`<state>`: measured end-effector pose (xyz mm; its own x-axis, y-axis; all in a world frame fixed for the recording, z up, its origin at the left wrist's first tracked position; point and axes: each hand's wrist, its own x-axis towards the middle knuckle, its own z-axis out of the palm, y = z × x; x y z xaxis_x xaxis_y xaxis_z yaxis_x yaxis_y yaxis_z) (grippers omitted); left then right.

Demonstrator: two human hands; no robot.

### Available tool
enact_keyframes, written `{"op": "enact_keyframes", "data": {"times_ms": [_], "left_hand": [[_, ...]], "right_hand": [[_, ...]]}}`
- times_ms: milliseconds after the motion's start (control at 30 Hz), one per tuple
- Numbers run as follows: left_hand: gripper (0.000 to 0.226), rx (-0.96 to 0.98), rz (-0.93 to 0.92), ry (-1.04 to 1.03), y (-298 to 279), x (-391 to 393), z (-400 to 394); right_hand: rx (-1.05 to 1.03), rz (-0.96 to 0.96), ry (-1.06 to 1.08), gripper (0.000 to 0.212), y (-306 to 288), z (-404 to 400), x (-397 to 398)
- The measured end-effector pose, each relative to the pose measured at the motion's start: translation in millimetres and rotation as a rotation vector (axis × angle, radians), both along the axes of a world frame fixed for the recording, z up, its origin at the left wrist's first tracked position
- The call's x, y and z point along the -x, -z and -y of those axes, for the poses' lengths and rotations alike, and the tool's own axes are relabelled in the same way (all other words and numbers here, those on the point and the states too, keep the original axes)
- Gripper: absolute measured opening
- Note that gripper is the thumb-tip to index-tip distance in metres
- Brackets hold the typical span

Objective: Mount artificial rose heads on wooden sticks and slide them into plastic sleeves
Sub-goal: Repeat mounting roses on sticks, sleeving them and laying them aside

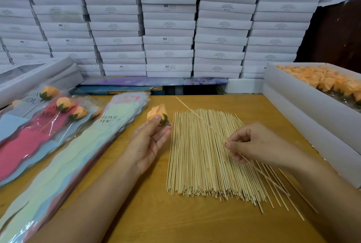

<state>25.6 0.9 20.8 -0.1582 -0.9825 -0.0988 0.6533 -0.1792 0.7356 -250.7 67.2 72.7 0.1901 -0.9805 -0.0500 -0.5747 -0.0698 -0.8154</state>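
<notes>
Nearest us, our right hand [252, 145] pinches one wooden stick [199, 118], slanting up and left above a wide pile of sticks [205, 156] spread on the wooden counter [148, 209]. Left of the pile, our left hand [150, 141] grips an orange rose head [156, 114] by thumb and fingers, its green base toward the stick, apart from the tip. Further left lie pastel plastic sleeves [64, 155], some already holding roses [64, 104]. At far right, a white box [304, 94] holds more orange rose heads. Behind, stacked white boxes [168, 28] fill the wall.
</notes>
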Motion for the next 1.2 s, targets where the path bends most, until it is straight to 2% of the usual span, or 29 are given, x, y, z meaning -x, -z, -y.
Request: {"op": "enact_keyframes", "data": {"times_ms": [133, 367, 433, 600, 833, 1200], "left_hand": [[0.041, -0.001, 0.003, 0.006, 1, 0, 0], [0.042, -0.011, -0.022, -0.02, 0, -1, 2], [0.037, -0.016, -0.044, -0.044, -1, -1, 4], [0.041, -0.023, -0.131, -0.087, -4, -5, 6], [0.04, -0.034, -0.135, -0.093, -4, -5, 5], [0.041, -0.032, -0.128, -0.084, -5, -4, 3]], "right_hand": [[-0.066, 0.045, 0.035, 0.018, 0, 1, -2], [-0.057, 0.068, 0.038, 0.009, -1, -2, -3], [-0.044, 0.076, 0.039, 0.014, -2, -3, -2], [-0.016, -0.006, -0.001, 0.018, -4, -8, -8], [-0.022, -0.109, 0.001, 0.019, -5, -9, -9], [-0.034, -0.143, 0.025, 0.017, -3, -7, -7]]}}
